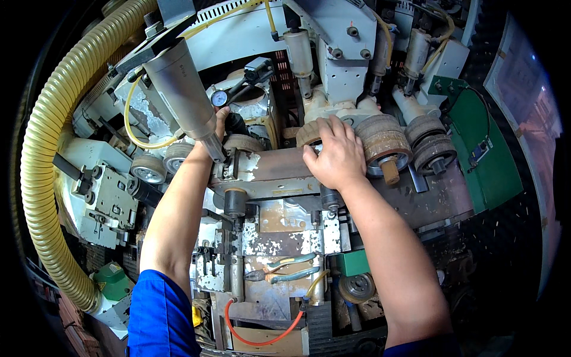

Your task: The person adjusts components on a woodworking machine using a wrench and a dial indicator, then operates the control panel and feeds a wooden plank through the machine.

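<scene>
My right hand (338, 154) lies palm down with fingers stretched out. It rests over the right end of a worn brown metal beam (267, 163), touching a rubber-rimmed wheel (307, 134) behind it. My left arm reaches past a silver pneumatic cylinder (181, 86), which hides part of it. Only a bit of my left hand (222, 119) shows, just below a small round dial gauge (219, 98); its fingers are mostly hidden. Pliers with blue-green handles (291, 268) lie on the machine bed in front of the beam, out of both hands.
Large rubber wheels (383, 140) stand right of my right hand, with a green guard plate (485, 154) beyond. A thick yellow ribbed hose (44, 154) curves down the left side. An orange air tube (262, 344) loops near the front. Several cylinders hang at the back.
</scene>
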Demonstrator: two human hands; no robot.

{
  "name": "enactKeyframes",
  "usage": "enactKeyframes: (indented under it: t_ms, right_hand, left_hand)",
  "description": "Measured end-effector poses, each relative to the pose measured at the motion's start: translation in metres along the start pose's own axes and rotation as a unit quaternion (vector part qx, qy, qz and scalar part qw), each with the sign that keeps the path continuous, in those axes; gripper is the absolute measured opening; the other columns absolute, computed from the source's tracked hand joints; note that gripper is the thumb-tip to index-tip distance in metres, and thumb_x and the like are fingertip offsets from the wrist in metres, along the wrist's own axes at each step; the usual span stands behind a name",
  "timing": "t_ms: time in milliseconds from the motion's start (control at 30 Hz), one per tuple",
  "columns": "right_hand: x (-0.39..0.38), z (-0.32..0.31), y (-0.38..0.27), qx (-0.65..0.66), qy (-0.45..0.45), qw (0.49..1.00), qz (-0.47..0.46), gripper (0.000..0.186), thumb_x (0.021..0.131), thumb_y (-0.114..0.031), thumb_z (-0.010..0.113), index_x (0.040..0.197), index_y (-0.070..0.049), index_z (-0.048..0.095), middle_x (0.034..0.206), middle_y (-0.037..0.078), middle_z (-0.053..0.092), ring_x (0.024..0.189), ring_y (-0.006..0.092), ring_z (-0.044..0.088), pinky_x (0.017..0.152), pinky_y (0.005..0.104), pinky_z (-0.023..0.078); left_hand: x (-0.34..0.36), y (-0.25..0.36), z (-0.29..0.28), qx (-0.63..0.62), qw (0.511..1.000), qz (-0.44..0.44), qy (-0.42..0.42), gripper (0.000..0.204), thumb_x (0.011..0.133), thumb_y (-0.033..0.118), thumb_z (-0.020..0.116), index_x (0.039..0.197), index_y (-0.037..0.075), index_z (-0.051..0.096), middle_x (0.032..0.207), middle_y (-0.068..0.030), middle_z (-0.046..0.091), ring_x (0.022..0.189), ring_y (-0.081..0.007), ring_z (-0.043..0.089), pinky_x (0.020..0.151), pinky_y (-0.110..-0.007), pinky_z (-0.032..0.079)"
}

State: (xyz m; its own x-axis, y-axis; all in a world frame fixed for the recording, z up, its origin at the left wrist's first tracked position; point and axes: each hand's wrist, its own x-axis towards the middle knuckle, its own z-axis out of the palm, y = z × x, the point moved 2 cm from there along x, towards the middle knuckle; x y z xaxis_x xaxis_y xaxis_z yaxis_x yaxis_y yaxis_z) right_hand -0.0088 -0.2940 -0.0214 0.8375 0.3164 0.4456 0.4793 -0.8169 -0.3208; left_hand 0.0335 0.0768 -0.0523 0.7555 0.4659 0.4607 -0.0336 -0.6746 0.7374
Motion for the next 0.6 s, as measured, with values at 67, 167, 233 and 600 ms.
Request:
enactKeyframes:
  t_ms: [67, 167, 233, 600]
  right_hand:
    - [0.0, 0.001, 0.0, 0.002, 0.002, 1.0, -0.001, 0.068, 0.089, -0.043, 0.066, 0.146, -0.008, 0.054, 0.152, 0.018, 0.047, 0.143, 0.0374, 0.041, 0.115, 0.052, 0.037]
    - [0.0, 0.0, 0.0, 0.001, 0.002, 1.0, 0.002, 0.068, 0.089, -0.043, 0.066, 0.145, -0.009, 0.054, 0.152, 0.018, 0.047, 0.143, 0.0374, 0.041, 0.115, 0.0519, 0.037]
    - [0.001, 0.0, 0.0, -0.003, 0.002, 1.0, 0.003, 0.067, 0.089, -0.043, 0.066, 0.145, -0.009, 0.054, 0.152, 0.018, 0.047, 0.143, 0.0373, 0.041, 0.115, 0.0518, 0.037]
    - [0.0, 0.0, 0.0, -0.001, 0.001, 1.0, 0.0, 0.067, 0.089, -0.042, 0.065, 0.145, -0.008, 0.054, 0.15, 0.017, 0.049, 0.141, 0.0361, 0.042, 0.113, 0.0516, 0.038]
  left_hand:
    - [0.001, -0.004, 0.0, -0.009, 1.0, 0.008, 0.007, 0.03, 0.092, 0.027, 0.075, 0.084, 0.002, 0.063, 0.076, -0.0106, 0.063, 0.074, -0.0253, 0.055, 0.076, -0.042, 0.046]
    - [0.004, -0.01, 0.0, -0.019, 0.999, 0.043, 0.025, 0.029, 0.091, 0.026, 0.076, 0.084, 0.002, 0.062, 0.076, -0.011, 0.062, 0.073, -0.0263, 0.055, 0.076, -0.042, 0.045]
    - [0.005, -0.01, 0.003, -0.024, 0.997, 0.058, 0.041, 0.028, 0.091, 0.025, 0.077, 0.082, 0.002, 0.062, 0.075, -0.0112, 0.062, 0.072, -0.027, 0.056, 0.075, -0.042, 0.045]
    - [-0.001, 0.011, -0.003, -0.006, 0.996, 0.089, 0.022, 0.031, 0.095, 0.024, 0.074, 0.072, 0.007, 0.062, 0.064, 0.0038, 0.053, 0.06, -0.0089, 0.045, 0.055, -0.031, 0.038]
